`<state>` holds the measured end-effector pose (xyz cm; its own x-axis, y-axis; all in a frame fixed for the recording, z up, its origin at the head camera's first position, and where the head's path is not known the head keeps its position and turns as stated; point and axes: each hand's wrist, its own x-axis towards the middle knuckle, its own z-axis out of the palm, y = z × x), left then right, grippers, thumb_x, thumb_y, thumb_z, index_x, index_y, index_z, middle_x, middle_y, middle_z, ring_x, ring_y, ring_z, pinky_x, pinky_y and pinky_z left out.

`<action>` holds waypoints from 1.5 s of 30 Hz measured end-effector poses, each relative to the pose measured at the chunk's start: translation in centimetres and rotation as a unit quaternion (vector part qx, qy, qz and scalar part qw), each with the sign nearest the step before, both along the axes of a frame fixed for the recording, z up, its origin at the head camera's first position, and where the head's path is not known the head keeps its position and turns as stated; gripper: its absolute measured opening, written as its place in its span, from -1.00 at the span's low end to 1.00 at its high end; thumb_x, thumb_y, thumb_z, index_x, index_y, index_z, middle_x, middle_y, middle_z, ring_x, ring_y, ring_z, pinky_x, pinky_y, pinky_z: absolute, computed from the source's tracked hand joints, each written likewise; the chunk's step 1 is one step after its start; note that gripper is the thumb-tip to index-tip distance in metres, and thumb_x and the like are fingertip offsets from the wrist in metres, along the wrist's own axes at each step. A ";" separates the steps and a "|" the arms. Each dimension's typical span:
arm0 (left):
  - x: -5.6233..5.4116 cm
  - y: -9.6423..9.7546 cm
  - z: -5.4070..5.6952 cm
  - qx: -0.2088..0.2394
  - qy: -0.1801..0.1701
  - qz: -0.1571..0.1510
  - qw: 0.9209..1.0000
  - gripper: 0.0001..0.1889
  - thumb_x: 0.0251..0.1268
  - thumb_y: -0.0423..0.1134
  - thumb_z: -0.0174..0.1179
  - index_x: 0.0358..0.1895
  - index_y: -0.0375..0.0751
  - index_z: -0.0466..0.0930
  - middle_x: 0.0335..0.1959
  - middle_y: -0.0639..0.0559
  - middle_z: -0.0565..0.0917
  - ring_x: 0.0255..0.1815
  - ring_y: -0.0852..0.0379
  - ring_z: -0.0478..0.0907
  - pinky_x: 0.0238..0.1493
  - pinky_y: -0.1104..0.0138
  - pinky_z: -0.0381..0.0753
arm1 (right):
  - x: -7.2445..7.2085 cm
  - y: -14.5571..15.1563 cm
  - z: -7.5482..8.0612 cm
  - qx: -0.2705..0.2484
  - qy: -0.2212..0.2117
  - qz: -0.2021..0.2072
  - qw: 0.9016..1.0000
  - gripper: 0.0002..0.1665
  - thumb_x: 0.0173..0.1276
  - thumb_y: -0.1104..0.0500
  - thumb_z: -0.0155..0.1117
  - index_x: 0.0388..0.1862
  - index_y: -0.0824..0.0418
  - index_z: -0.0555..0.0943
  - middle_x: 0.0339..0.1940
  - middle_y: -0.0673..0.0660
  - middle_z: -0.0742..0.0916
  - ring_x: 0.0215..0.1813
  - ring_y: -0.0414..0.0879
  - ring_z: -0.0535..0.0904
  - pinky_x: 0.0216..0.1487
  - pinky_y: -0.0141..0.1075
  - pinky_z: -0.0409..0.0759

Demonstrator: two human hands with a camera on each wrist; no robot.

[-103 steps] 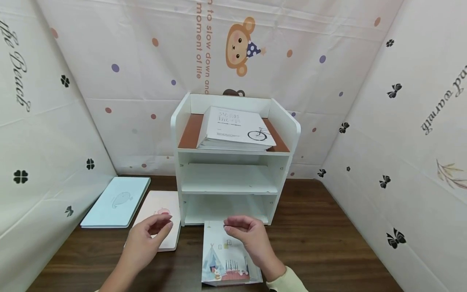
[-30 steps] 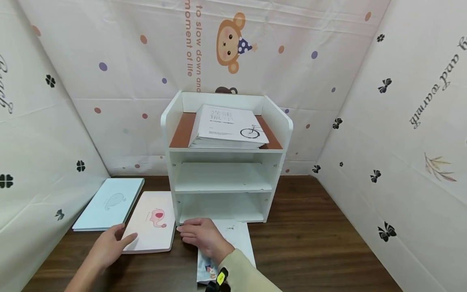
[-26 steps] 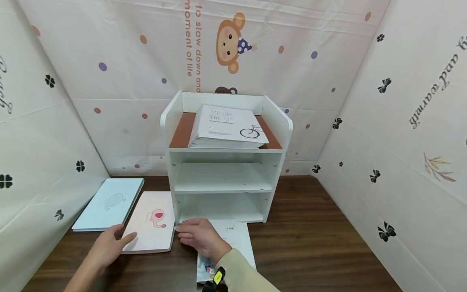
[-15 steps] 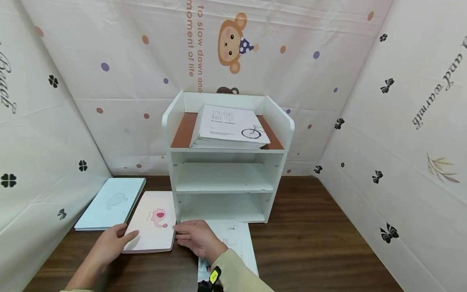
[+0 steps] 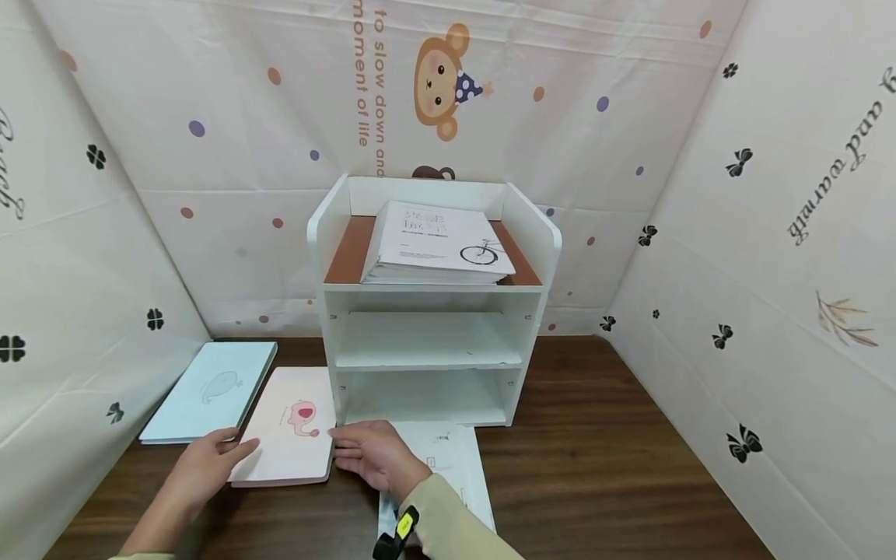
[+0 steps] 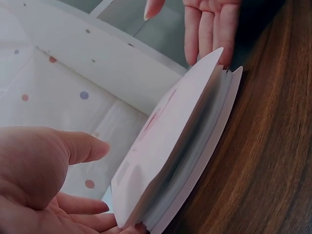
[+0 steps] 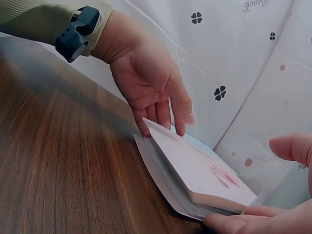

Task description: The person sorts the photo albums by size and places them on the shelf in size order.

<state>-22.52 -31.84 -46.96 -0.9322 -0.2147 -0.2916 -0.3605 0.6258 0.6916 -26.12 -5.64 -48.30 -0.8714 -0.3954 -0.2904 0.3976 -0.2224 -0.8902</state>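
A pale pink notebook (image 5: 283, 424) with a red elephant on its cover lies beside the shelf. In the left wrist view its cover stands a little apart from the pages. At the notebook's left edge is my left hand (image 5: 205, 469), fingers against the edge and thumb raised over the cover. My right hand (image 5: 378, 457) meets the opposite edge with extended fingertips. Its thumb stays off the cover in the right wrist view. Beneath the right forearm, partly hidden, lies a white illustrated book (image 5: 462, 467), in front of the shelf.
A white shelf unit (image 5: 318, 311) with two bare compartments stands at the middle back. On its top lies a thick white book (image 5: 434, 241) with a bicycle drawing. A light blue notebook (image 5: 210, 389) rests at the far left, near the patterned side cloth (image 5: 63, 272).
From above the table, my hands have come down to either side of the pink notebook. Lately the right hand has slid left to its edge, while the left has barely moved.
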 end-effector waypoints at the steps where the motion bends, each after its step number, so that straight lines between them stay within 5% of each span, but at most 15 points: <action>1: 0.0 -0.1 0.0 0.002 0.002 -0.001 1.000 0.00 0.44 0.26 0.16 0.45 -0.67 0.11 0.26 -0.69 0.36 0.18 -0.46 0.43 0.13 -0.24 0.61 | 0.0 0.0 0.0 0.001 0.001 -0.001 1.000 -0.53 0.34 0.24 0.40 0.11 0.54 0.56 0.05 0.38 0.72 0.19 0.13 0.68 0.34 0.08 0.59; 13: -0.6 -1.1 -0.8 0.061 0.011 0.017 0.998 -0.08 0.46 0.19 0.17 0.50 -0.56 0.13 0.24 -0.63 0.37 0.10 -0.32 0.49 -0.02 -0.03 0.70 | 0.2 -0.4 0.1 0.008 0.001 -0.024 1.000 -0.50 0.34 0.22 0.40 0.12 0.54 0.53 0.03 0.38 0.71 0.12 0.10 0.69 0.32 0.09 0.61; 25: -1.2 -1.5 -1.0 0.147 0.004 0.032 0.989 -0.27 0.52 -0.09 0.19 0.50 -0.55 0.17 0.34 -0.60 0.29 0.05 -0.11 0.52 -0.01 0.17 0.76 | 0.3 -0.6 0.0 0.013 0.000 -0.041 0.999 -0.59 0.34 0.23 0.38 0.03 0.51 0.57 -0.05 0.35 0.75 -0.02 0.03 0.73 0.24 0.03 0.68; 29: -1.3 -1.5 -1.3 0.174 0.010 0.048 0.984 -0.31 0.54 -0.16 0.12 0.50 -0.58 0.14 0.43 -0.62 0.21 0.22 -0.19 0.47 0.12 0.14 0.73 | 0.4 -0.9 -0.1 0.014 0.015 -0.044 0.999 -0.68 0.33 0.25 0.38 -0.06 0.48 0.62 -0.09 0.30 0.78 -0.09 -0.04 0.73 0.20 -0.03 0.71; 34: -1.2 -1.5 -1.2 0.201 0.004 0.056 0.978 -0.26 0.57 -0.12 0.07 0.54 -0.58 0.05 0.53 -0.64 0.01 0.50 -0.36 0.17 0.49 -0.13 0.37 | 0.6 -1.0 -0.1 0.019 0.031 -0.041 0.999 -0.74 0.31 0.27 0.39 -0.12 0.45 0.65 -0.13 0.25 0.80 -0.13 -0.08 0.72 0.21 -0.05 0.71; 45: -1.2 -1.8 -1.0 0.192 -0.013 0.054 0.980 -0.14 0.52 -0.01 0.17 0.53 -0.62 0.02 0.51 -0.65 0.05 0.43 -0.38 0.24 0.47 -0.17 0.37 | 0.8 -1.5 0.2 0.028 0.022 -0.037 0.999 -0.78 0.25 0.31 0.43 -0.16 0.40 0.66 -0.20 0.18 0.79 -0.14 -0.10 0.70 0.21 -0.06 0.71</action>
<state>-23.74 -33.64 -47.91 -0.9015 -0.1806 -0.3934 -0.4305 0.2786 0.8585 -25.36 -7.17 -48.07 -0.9099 -0.3139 -0.2714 0.3422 -0.1980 -0.9185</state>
